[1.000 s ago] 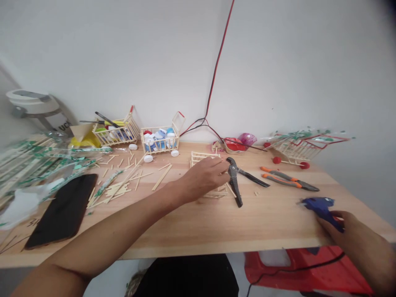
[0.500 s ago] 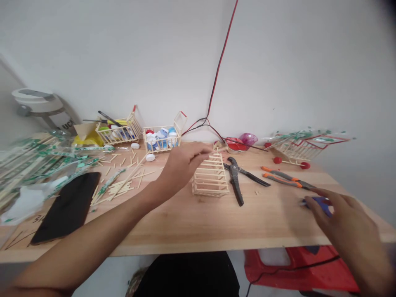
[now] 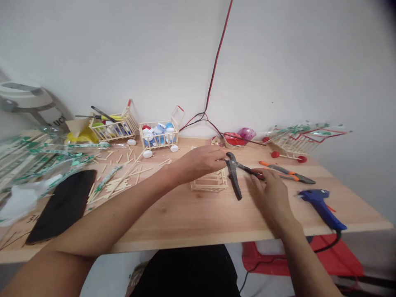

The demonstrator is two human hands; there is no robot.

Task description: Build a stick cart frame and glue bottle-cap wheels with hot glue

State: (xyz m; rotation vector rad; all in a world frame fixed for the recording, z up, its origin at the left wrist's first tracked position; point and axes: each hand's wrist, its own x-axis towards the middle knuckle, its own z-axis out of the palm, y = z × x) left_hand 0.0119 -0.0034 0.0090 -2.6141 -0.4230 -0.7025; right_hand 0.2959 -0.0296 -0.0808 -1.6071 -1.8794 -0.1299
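Observation:
My left hand (image 3: 202, 163) is over a small basket of pale wooden sticks (image 3: 209, 184) and hides its upper part. Its fingers are pinched together near the jaws of the black pliers (image 3: 234, 181); whatever they hold is hidden. My right hand (image 3: 272, 194) has thumb and fingers closed around the right handle of those pliers, which lie spread on the table beside the basket. To the right of that hand a blue hot glue gun (image 3: 321, 208) rests on the wood. Orange-and-grey pliers (image 3: 286, 172) lie just behind my right hand.
Two stick carts (image 3: 159, 136) filled with bottle caps stand at the back left. Cut sticks (image 3: 119, 185), wrapped sticks and a black phone-like slab (image 3: 63, 208) cover the left side. A red-trimmed cart (image 3: 298, 144) stands back right. A red stool (image 3: 334, 255) sits below the table.
My right hand has let go of the glue gun, now lying on the table, and has moved left onto the black pliers. My left hand has shifted slightly right and down over the basket.

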